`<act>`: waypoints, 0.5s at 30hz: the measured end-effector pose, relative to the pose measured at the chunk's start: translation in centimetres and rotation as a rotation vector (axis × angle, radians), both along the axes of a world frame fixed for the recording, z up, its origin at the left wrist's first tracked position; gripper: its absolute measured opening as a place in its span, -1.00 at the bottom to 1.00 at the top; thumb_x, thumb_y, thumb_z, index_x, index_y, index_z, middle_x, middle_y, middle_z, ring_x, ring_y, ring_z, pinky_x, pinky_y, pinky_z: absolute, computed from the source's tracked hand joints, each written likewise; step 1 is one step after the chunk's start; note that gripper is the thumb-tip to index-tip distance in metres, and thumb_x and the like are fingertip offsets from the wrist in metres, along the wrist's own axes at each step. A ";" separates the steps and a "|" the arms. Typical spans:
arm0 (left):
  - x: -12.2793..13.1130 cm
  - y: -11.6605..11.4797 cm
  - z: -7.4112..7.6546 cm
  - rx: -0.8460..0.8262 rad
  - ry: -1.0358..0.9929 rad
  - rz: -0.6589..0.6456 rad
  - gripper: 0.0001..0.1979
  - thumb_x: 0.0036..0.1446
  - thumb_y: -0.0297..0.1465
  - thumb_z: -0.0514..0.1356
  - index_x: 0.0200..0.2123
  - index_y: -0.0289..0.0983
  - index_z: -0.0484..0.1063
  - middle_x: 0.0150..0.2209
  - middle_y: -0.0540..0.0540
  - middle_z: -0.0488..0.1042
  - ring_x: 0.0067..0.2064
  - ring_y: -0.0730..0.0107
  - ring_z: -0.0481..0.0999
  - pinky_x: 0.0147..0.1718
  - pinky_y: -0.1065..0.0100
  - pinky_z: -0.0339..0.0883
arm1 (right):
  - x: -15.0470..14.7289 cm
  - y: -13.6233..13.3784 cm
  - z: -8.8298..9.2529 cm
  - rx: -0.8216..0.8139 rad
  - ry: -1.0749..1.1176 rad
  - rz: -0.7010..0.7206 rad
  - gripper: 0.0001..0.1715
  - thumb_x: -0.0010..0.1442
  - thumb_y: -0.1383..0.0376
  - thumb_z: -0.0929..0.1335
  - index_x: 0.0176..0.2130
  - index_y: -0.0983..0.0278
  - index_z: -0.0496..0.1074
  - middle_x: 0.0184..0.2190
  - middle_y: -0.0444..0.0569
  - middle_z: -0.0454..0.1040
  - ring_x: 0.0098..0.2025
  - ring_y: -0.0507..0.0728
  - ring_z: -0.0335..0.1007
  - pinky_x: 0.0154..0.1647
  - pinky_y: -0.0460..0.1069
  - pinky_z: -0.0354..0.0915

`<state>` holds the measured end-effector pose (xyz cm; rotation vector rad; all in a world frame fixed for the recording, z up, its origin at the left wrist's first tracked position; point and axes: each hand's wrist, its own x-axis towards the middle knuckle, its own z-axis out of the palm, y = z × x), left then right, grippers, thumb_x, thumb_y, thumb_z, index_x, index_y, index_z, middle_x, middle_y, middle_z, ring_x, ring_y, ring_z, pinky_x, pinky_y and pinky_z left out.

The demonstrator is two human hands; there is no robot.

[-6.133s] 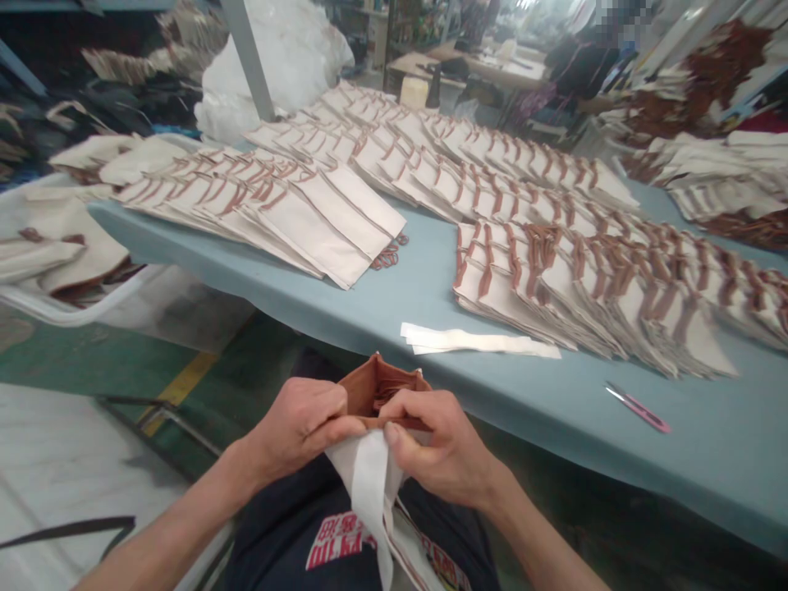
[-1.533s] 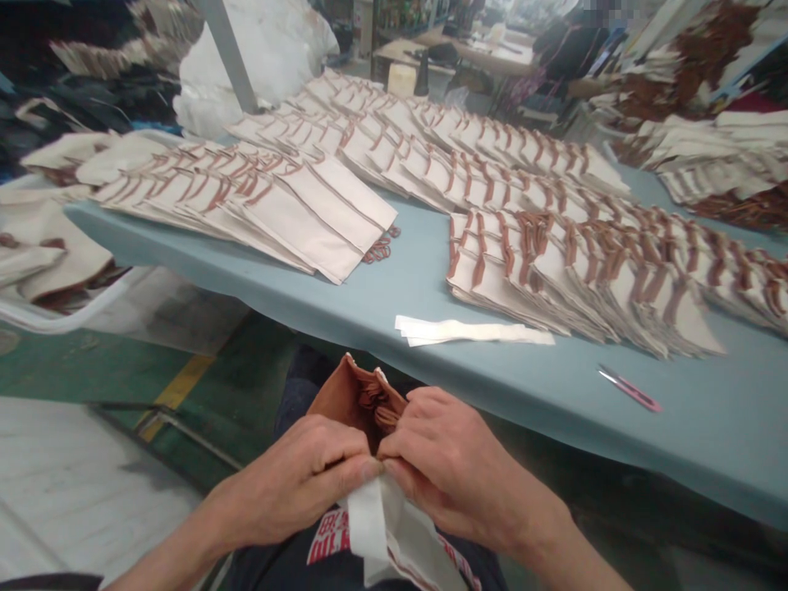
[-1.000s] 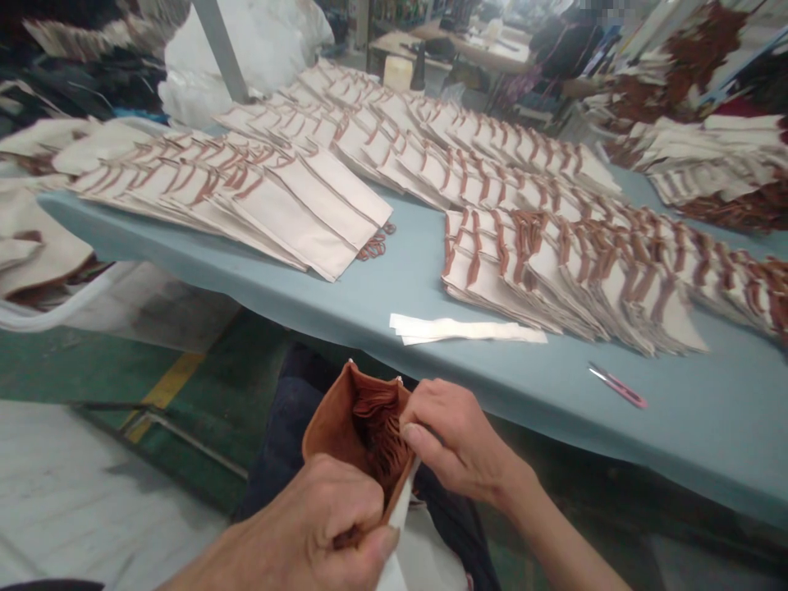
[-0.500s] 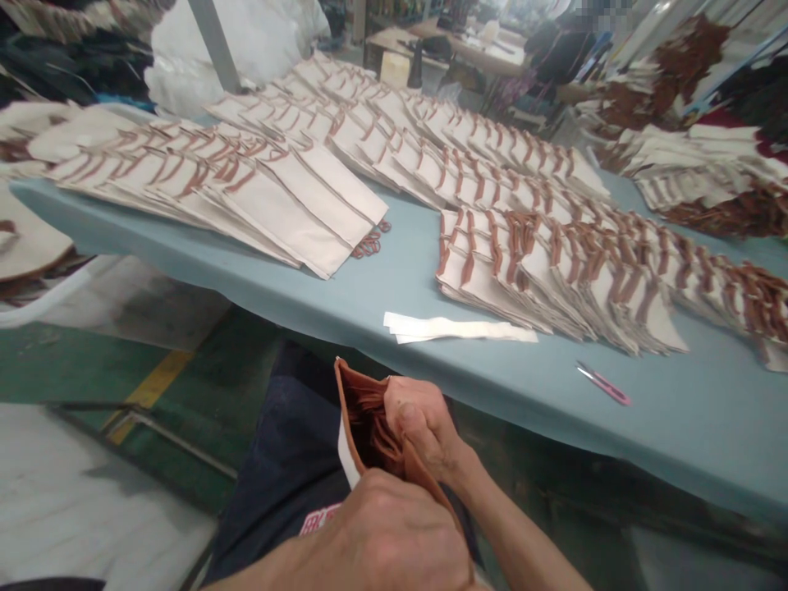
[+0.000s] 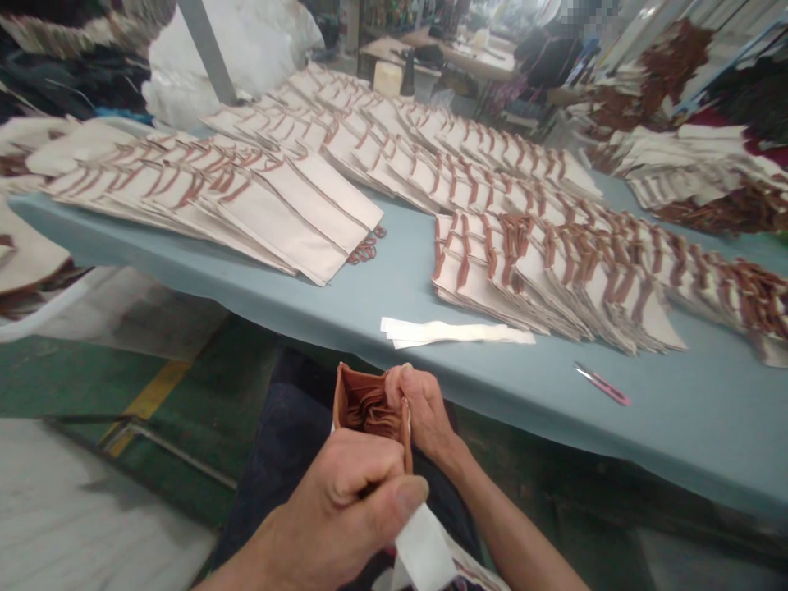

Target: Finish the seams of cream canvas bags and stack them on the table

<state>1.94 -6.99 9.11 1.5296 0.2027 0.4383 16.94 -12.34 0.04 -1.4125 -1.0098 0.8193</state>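
Observation:
Over my lap, below the table edge, I hold a cloth bag (image 5: 363, 384) with its mouth toward me. Its inside is brown, with bunched brown folds showing. My right hand (image 5: 424, 410) is closed on the far right corner of the rim, thumb on top. Nearer to me, my left hand (image 5: 348, 501) is closed at the near side of the bag, its fingertips hidden underneath. Below the left thumb a white flap (image 5: 426, 548) sticks out; whether it belongs to the bag I cannot tell.
The blue-covered table (image 5: 394, 283) bears rows of overlapping cream bags (image 5: 320, 205) with brown edges. White strips (image 5: 455, 332) and pink-handled thread snips (image 5: 602, 382) lie near its front edge. Brown loops (image 5: 368, 248) lie beside one stack. A person (image 5: 547, 53) is in the background.
My left hand has moved up and left along the bag and turned, so its thumb and the white flap now show. The bag's mouth has become narrower and squarer.

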 end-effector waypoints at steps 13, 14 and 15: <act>-1.8 1.9 -2.7 -0.347 -0.058 0.042 -0.31 0.23 0.09 0.29 -0.60 -0.23 0.03 -0.60 0.09 0.09 -0.54 0.51 0.07 -0.53 0.38 -0.04 | 0.1 1.3 1.5 -0.101 -0.026 -0.002 -0.21 0.44 -0.25 0.10 -0.57 0.21 0.17 -0.62 -0.17 0.16 -0.55 0.04 0.05 -0.50 -0.02 0.03; -1.9 2.0 -2.7 -0.344 -0.058 0.044 -0.32 0.23 0.09 0.29 -0.60 -0.23 0.03 -0.60 0.09 0.10 -0.53 0.51 0.08 -0.53 0.37 -0.04 | 0.2 1.4 1.6 -0.105 -0.035 0.000 -0.21 0.45 -0.25 0.10 -0.57 0.21 0.17 -0.62 -0.17 0.16 -0.54 0.04 0.05 -0.49 -0.02 0.03; -2.1 2.2 -2.8 -0.338 -0.051 0.047 -0.32 0.23 0.09 0.29 -0.60 -0.23 0.04 -0.60 0.08 0.10 -0.53 0.50 0.08 -0.53 0.37 -0.04 | 0.4 1.3 1.8 -0.107 -0.044 0.005 -0.22 0.45 -0.25 0.09 -0.56 0.20 0.17 -0.61 -0.17 0.16 -0.54 0.04 0.05 -0.49 -0.02 0.03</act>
